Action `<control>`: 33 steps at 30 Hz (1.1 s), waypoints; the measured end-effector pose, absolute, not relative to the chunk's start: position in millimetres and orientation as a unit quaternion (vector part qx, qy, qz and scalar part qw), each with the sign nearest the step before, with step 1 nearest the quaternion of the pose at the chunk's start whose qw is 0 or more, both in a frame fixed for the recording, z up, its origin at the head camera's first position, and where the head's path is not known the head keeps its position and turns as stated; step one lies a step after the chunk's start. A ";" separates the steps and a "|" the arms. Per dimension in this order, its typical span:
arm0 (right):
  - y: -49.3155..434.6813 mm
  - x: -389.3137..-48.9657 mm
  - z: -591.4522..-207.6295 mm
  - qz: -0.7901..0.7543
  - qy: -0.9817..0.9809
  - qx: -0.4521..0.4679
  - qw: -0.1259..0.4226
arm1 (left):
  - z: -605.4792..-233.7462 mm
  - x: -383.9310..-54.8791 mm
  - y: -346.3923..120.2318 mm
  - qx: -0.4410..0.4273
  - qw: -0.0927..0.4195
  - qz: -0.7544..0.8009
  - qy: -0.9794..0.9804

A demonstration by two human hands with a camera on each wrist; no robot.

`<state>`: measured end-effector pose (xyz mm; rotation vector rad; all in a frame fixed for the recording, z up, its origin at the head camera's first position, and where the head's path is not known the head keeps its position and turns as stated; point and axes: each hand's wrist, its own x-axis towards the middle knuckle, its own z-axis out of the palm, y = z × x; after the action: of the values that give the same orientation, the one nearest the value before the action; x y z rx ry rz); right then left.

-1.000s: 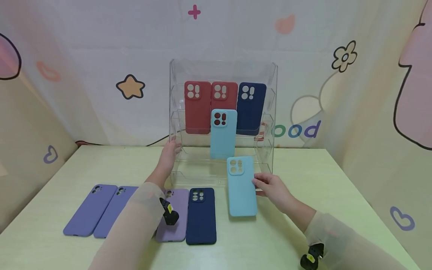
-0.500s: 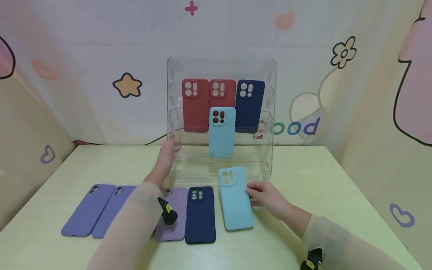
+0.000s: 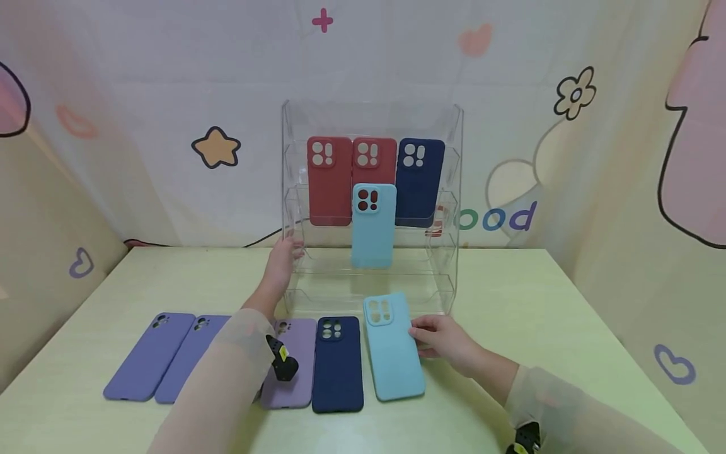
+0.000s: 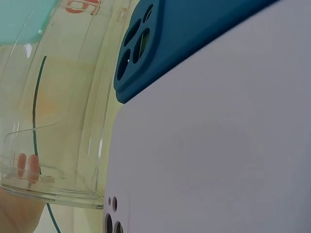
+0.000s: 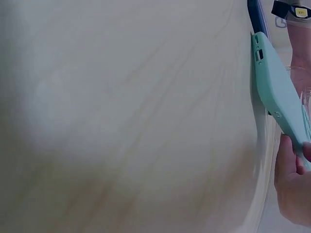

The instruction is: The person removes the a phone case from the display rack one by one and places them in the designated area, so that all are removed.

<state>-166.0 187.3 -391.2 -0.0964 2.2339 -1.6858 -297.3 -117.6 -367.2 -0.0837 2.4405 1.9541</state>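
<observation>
In the head view my right hand (image 3: 445,340) pinches a light blue phone case (image 3: 394,350) by its right edge, thumb on the outer face. The case is tilted, its lower end close over the table; the right wrist view shows its bottom edge (image 5: 259,53) with port cutouts. My left hand (image 3: 280,261) holds the left side of a clear acrylic display rack (image 3: 368,296), its fingertips (image 4: 33,165) seen through the plastic. On the rack stand two red cases (image 3: 330,195) (image 3: 374,170), a navy case (image 3: 420,189) and another light blue case (image 3: 372,233).
Along the front of the table (image 3: 499,302) lie a navy case (image 3: 338,372), a lilac case (image 3: 295,372) and two purple-blue cases (image 3: 150,359) (image 3: 198,340), partly covered by the left sleeve (image 3: 221,378). A patterned cloth (image 3: 142,157) hangs behind the rack.
My right hand has brought the light blue case down and leftward, away from the rack and toward the navy case on the table. My left hand stays at the rack's side.
</observation>
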 end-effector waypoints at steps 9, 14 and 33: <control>180.9 -162.7 -392.9 -0.585 0.791 -0.006 0.179 | -370.1 -299.2 -121.1 -0.020 -0.006 0.614 0.789; 180.1 -163.5 -396.8 -0.587 0.788 -0.001 0.188 | -372.4 -299.0 -123.2 -0.017 -0.001 0.621 0.783; 175.9 -164.6 -394.9 -0.501 0.848 -0.008 0.172 | -372.5 -299.1 -117.6 -0.024 -0.007 0.640 0.768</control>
<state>-164.6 175.9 -394.9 -0.0240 2.4058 -1.4227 -299.1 -117.6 -372.5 -0.0759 2.4226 2.0205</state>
